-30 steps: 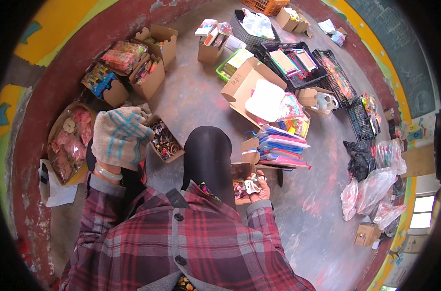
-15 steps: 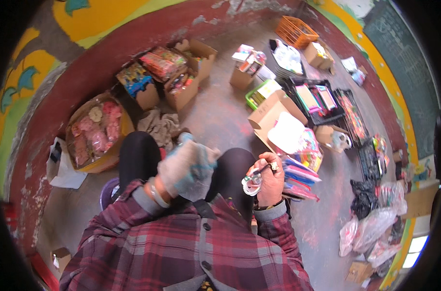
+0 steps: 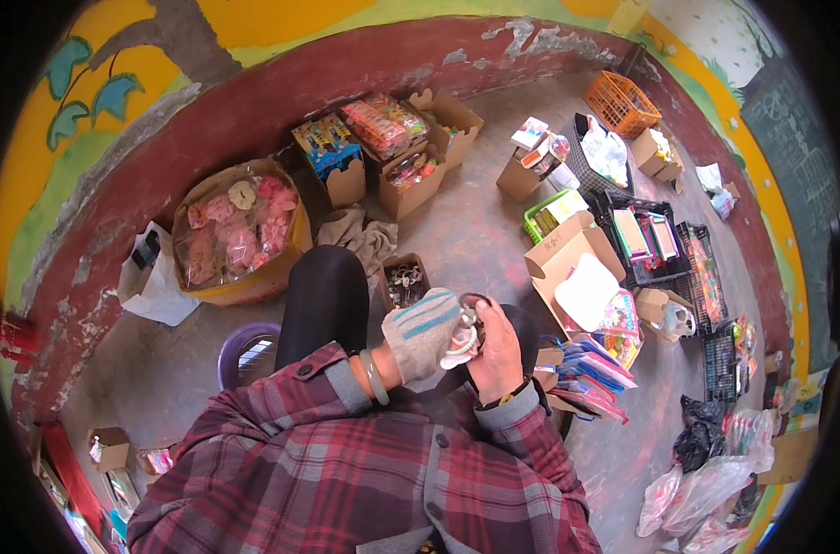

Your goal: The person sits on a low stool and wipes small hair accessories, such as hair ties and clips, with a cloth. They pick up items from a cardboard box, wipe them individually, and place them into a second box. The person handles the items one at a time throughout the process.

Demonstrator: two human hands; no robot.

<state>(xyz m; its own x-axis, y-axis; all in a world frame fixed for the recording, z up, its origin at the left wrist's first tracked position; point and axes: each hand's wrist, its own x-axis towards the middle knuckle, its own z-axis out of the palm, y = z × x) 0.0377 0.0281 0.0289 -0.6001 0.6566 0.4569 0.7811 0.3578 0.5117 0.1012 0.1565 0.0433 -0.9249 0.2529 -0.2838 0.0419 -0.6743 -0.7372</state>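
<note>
My right hand (image 3: 497,353), bare, curls its fingers round a small bunch of beaded trinkets (image 3: 463,340), with whitish ring shapes and dark bits showing. Against it comes my left hand (image 3: 422,334) in a grey knitted glove with blue stripes. Its fingers bend in toward the trinkets; their tips are hidden, so what they pinch cannot be made out. Both hands meet above my lap, between my knees. Just beyond them, a small cardboard box (image 3: 405,283) holds more little dark and white pieces.
A large yellow-rimmed tub (image 3: 295,254) of pink bagged goods stands at the left, near a purple basket (image 3: 231,365). A grey cloth (image 3: 357,238) lies behind my knee. Right of me are an open carton (image 3: 549,268), blue and pink packets (image 3: 591,369), black crates (image 3: 623,263) and plastic bags (image 3: 706,499).
My left hand has moved right to meet my right hand at the trinkets. My right hand has turned inward and shifted slightly left relative to my lap. The view has swung left, uncovering the small box.
</note>
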